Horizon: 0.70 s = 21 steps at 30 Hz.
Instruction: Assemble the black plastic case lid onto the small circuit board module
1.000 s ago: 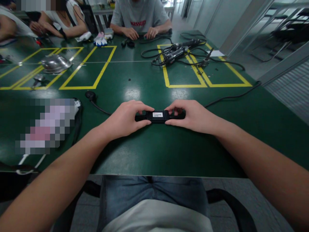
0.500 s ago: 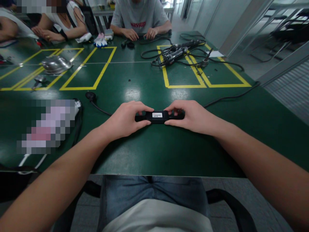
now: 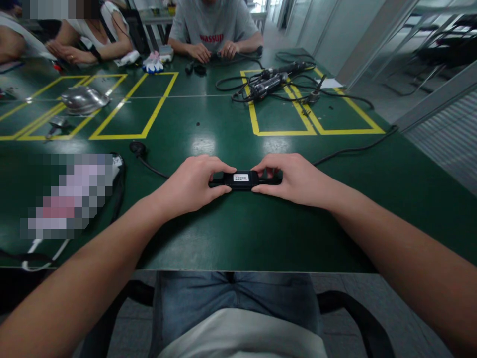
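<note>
A small black in-line cord box (image 3: 245, 187) with a white printed label lies low over the near middle of the table. My left hand (image 3: 192, 181) pinches its left end between thumb and fingers. On the right end, the thumb and fingertips of my right hand (image 3: 296, 178) grip it the same way. A black plug (image 3: 137, 148) on a short lead emerges beyond my left hand. From behind my right hand a black cable (image 3: 352, 150) runs to the table's right edge. Parts of the cord are hidden by my hands.
The green table (image 3: 238, 233) bears yellow tape rectangles. Black corded tools (image 3: 270, 85) lie at the far right, a metal bowl-shaped part (image 3: 84, 99) at the far left. A blurred-out pinkish item (image 3: 70, 191) lies near my left arm. Co-workers sit opposite; one handles a dark object.
The view has shifted slightly, so the scene sits a little further left. My grip on the cord box looks unchanged. The co-worker opposite has moved their hands slightly.
</note>
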### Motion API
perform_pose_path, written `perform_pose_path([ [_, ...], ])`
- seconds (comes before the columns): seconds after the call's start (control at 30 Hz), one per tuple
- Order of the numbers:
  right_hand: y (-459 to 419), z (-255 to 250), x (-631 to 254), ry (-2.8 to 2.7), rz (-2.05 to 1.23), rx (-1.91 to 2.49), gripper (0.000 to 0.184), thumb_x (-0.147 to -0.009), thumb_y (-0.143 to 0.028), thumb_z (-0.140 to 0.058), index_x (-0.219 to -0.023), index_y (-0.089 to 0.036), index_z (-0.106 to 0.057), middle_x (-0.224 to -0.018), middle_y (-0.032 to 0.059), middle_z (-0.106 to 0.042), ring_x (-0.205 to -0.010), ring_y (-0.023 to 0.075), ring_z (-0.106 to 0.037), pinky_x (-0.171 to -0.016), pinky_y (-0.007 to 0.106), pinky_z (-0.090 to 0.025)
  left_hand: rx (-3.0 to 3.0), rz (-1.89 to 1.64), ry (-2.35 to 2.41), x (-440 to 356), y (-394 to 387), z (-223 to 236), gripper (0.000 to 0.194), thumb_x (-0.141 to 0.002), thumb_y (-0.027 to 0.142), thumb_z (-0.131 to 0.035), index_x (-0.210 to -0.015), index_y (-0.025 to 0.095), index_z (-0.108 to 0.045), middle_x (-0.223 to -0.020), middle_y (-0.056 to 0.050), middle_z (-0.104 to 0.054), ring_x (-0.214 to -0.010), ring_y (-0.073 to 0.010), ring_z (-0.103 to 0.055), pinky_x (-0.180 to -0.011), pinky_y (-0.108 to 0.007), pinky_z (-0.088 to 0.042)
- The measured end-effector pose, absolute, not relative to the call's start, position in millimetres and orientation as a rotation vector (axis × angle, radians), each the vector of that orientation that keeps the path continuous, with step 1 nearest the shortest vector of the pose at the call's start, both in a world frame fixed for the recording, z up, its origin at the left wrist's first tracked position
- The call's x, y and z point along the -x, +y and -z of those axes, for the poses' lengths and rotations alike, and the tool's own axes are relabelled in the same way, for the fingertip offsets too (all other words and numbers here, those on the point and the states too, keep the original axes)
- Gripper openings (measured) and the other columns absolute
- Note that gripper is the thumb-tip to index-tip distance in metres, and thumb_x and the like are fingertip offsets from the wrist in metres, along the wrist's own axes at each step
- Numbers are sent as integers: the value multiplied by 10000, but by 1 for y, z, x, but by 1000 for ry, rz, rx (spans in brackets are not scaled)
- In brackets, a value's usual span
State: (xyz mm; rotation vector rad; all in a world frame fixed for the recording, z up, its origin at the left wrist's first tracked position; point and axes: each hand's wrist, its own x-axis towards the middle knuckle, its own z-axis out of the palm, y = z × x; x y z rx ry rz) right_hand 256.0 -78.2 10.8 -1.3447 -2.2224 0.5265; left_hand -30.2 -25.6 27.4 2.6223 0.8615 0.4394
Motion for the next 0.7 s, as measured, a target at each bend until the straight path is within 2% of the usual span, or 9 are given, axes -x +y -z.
perform_pose_path([
  [0.2, -75, -8, -257, -2148, -645, 1328, 304, -864, -433, -943, -1075, -225, -877, -912, 50, -808, -775, 222, -686, -738, 354, -526, -2559, -438, 912, 28, -25, -30, 329, -936, 264, -870, -1262, 228, -885, -997, -40, -850, -930, -242, -778, -951, -368, -585],
  [0.4, -74, -5, -257, -2113, -689, 1323, 317, -857, -445, -936, -1078, -227, -871, -914, 47, -805, -775, 218, -675, -732, 354, -523, -2574, -468, 874, 31, -23, -25, 352, -944, 300, -854, -1288, 229, -870, -1031, -50, -849, -889, -226, -750, -884, -359, -576],
  [0.7, -77, -2, -254, -2181, -562, 1309, 313, -891, -423, -893, -1124, -227, -821, -980, 60, -808, -815, 233, -698, -748, 358, -512, -2603, -510, 802, 36, -22, -18, 361, -958, 311, -810, -1307, 222, -824, -1118, -74, -828, -1037, -265, -735, -1011, -417, -582],
])
